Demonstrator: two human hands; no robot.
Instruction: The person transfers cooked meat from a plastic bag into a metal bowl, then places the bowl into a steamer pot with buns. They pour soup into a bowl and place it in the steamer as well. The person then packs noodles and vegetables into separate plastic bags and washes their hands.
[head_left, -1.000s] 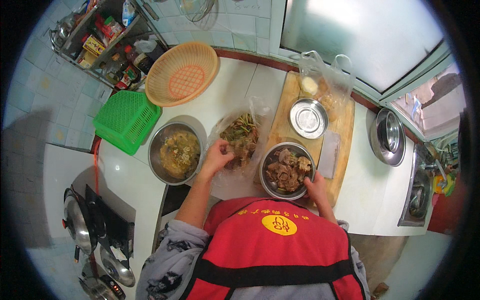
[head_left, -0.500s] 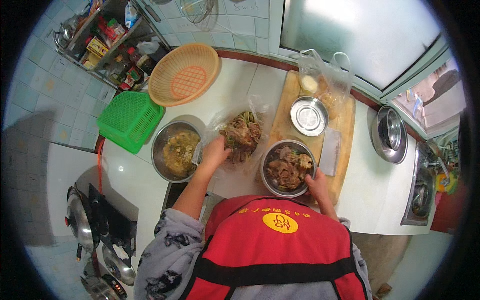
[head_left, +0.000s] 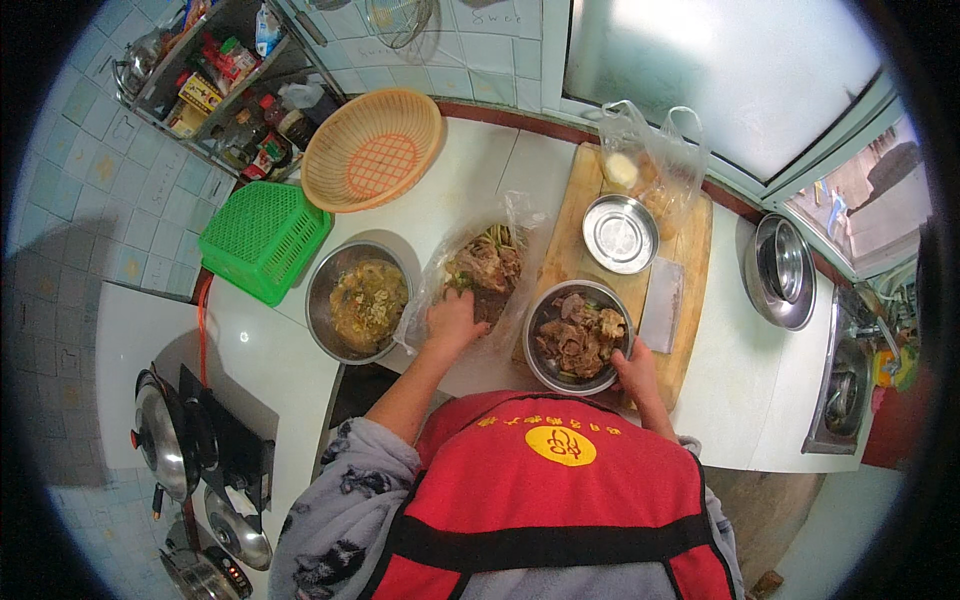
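The left hand (head_left: 457,321) has shifted right at the plastic bag (head_left: 518,212), fingers' hold unclear, while the fingers of the right hand (head_left: 636,374) grip the steel bowl (head_left: 556,385), seemingly steadying it.

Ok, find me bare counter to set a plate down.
The counter is bare right of the cutting board, toward the sink, and left of the left bowl, in front of the green basket. It's crowded mid-counter: left bowl, plastic bag and meat bowl sit close together, left hand in the bag.

there are two hands (head_left: 455,322), two bowls of food (head_left: 318,297), one cleaver (head_left: 661,303), one board (head_left: 693,290)
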